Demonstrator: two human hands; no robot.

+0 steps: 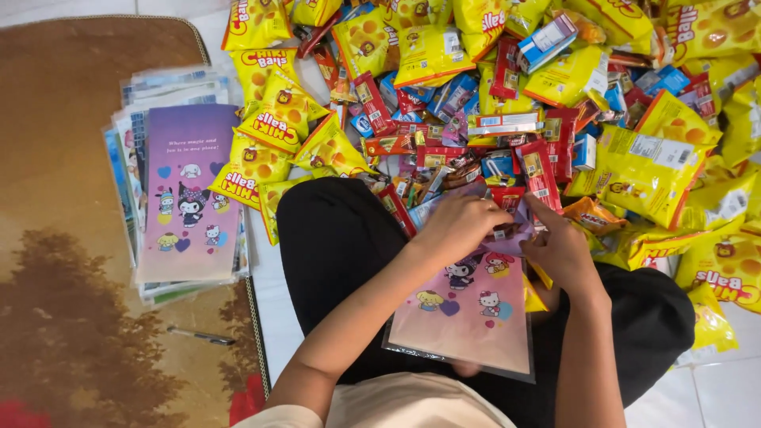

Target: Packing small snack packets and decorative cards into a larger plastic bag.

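A pink and purple cartoon-printed plastic bag (468,321) lies on my lap, its mouth pointing toward the snack pile. My left hand (458,226) rests at the bag's open top with fingers curled down into the mouth, over small red snack packets (507,198). At the right corner of the opening, my right hand (561,252) pinches the bag's edge. A yellow packet (539,299) shows beside the bag under my right wrist. What my left fingers grip is hidden.
A big heap of yellow snack bags (642,170) and small red and blue packets (444,127) covers the floor ahead. A stack of flat cartoon bags (189,194) lies on the left by a brown rug (71,261). A pen (202,337) lies on the rug.
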